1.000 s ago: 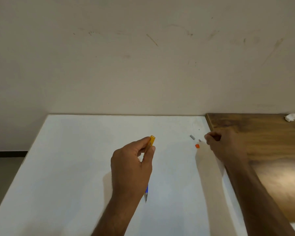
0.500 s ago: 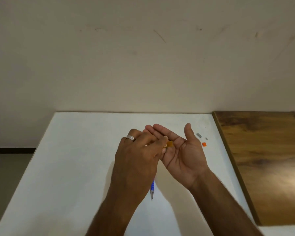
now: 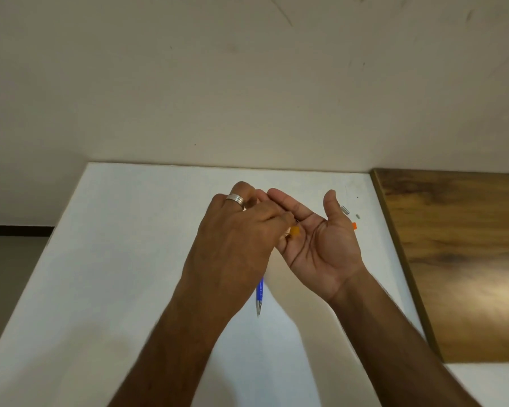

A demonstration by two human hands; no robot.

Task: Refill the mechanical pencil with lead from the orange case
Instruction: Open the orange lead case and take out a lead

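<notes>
Head camera view, nearest first: two bare forearms reach up from the lower edge over the white tabletop [image 3: 124, 259]. Just beyond them lies the mechanical pencil [image 3: 259, 298], blue-barrelled with a metal tip pointing toward the person, flat on the tabletop; its far end is hidden under the left hand. Past the pencil, the left hand [image 3: 235, 239] is turned back-up, fingers curled closed around the orange case [image 3: 294, 232], of which only a small translucent orange end shows. A silver ring [image 3: 236, 198] sits on one finger. To the right of the pencil and a little farther, the right hand [image 3: 318, 239] is open, palm up and cupped, fingers spread toward the case; whether any lead lies in the palm cannot be told. Farther right of the pencil, beyond the right thumb, lie a small orange cap [image 3: 354, 226], a tiny grey piece [image 3: 357, 216] and a short metal piece [image 3: 345, 210]. A brown wooden surface [image 3: 453, 259] adjoins the tabletop's right edge.
</notes>
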